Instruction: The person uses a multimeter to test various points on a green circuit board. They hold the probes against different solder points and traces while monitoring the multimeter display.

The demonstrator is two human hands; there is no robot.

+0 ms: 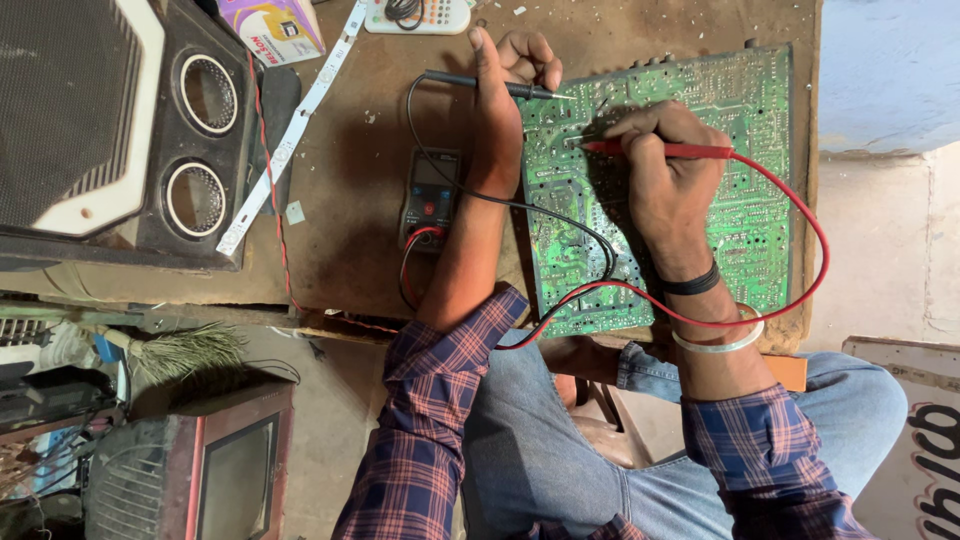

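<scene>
Scuffed brown desk (350, 230) over a dusty concrete floor, black speaker box (110, 120) with round grilles, small dark multimeter (430, 198), black probe (470, 82) gripped by left hand (500, 100) fingers, green circuit board (740, 130) laid flat at desk's right, red probe (660, 150) pinched in right hand (665, 170) fingers, tip pressed on board.

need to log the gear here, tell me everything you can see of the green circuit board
The circuit board is a large green rectangle lying flat on a worn brown table, solder side up, covered in pale traces and tiny silver dots. The left hand rests at its left edge, holding a black probe to it; the right hand lies on it, pressing a red probe down. Red and black leads cross its lower part. Beside it sits a dark meter.
</scene>
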